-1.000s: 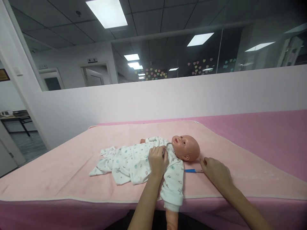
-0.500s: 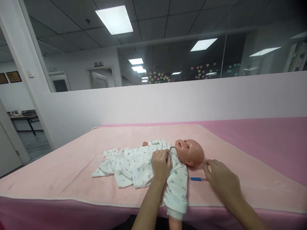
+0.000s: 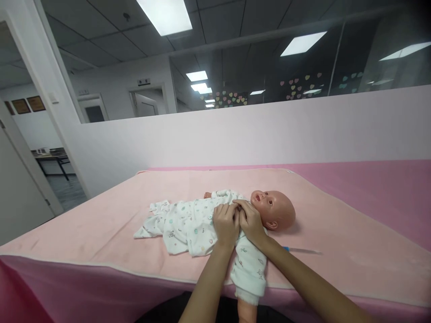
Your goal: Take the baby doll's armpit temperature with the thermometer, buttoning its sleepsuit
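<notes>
A baby doll lies on its back with its head to the right, dressed in a white printed baby outfit. My left hand is closed on the front of the outfit at the chest, fingers curled. Close beside it, my right hand is closed at the collar below the doll's chin, its fingertips nearly meeting the left ones. The cloth between the fingertips is mostly hidden. Behind my right forearm lies a thin, clear stick with a blue end, partly covered by the arm.
A peach blanket spreads under the doll on a pink-covered table. The doll's near arm hangs over the front edge. A white low wall with glass above runs along the back. At the left stands a door.
My right hand has moved left from beside the doll's head to the collar, joining my left hand. The left hand stays at the chest. The view has tilted slightly down.
</notes>
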A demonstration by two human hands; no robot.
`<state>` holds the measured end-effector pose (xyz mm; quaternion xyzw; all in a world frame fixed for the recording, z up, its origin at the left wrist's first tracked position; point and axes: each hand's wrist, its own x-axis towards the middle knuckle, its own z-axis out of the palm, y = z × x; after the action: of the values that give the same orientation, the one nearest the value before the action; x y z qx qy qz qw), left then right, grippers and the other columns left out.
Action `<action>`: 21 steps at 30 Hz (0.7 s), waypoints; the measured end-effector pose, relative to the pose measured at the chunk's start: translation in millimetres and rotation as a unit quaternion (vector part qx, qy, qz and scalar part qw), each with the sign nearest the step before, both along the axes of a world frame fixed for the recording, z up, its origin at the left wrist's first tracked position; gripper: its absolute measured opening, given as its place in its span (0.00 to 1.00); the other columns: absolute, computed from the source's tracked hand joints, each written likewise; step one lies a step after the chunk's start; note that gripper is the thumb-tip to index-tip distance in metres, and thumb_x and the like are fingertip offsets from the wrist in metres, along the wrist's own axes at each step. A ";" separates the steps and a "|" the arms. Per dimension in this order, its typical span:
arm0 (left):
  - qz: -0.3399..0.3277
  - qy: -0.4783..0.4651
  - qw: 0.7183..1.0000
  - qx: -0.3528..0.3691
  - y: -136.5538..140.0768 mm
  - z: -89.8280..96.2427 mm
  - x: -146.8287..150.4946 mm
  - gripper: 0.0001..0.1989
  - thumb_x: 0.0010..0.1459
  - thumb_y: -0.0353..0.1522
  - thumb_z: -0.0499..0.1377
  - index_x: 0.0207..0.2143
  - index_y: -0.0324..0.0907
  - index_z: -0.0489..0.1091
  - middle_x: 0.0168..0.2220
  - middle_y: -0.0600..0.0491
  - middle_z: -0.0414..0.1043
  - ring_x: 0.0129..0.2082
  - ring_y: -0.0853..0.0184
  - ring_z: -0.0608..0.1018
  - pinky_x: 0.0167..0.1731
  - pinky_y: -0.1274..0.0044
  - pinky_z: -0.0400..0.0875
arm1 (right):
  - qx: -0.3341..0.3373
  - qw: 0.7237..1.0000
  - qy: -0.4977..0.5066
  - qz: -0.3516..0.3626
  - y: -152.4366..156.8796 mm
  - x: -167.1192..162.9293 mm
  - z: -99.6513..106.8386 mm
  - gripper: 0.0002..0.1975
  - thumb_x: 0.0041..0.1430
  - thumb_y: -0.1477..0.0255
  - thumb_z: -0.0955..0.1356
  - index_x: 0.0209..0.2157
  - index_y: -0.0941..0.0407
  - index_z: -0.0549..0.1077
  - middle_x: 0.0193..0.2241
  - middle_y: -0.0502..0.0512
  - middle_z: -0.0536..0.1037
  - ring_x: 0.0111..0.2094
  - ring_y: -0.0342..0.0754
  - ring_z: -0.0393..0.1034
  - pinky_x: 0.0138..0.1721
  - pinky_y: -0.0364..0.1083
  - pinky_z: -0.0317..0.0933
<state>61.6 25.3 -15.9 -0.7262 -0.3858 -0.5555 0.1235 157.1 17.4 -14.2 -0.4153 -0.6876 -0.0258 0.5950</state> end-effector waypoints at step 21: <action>0.015 0.017 0.999 -0.041 -11.1 15.6 -5.2 0.08 0.56 0.31 0.51 0.34 0.43 0.69 0.31 0.53 0.70 0.33 0.66 0.69 0.37 0.72 0.58 | -0.019 0.997 0.059 -0.039 1.9 -0.8 -4.9 0.13 0.58 0.73 0.57 0.41 0.57 0.69 0.37 0.57 0.74 0.39 0.47 0.68 0.42 0.48 0.62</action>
<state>56.3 14.2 -0.3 -0.7338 -0.4172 -0.5250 0.1088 156.3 19.3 -19.1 -0.4536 -0.6350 -0.0108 0.6252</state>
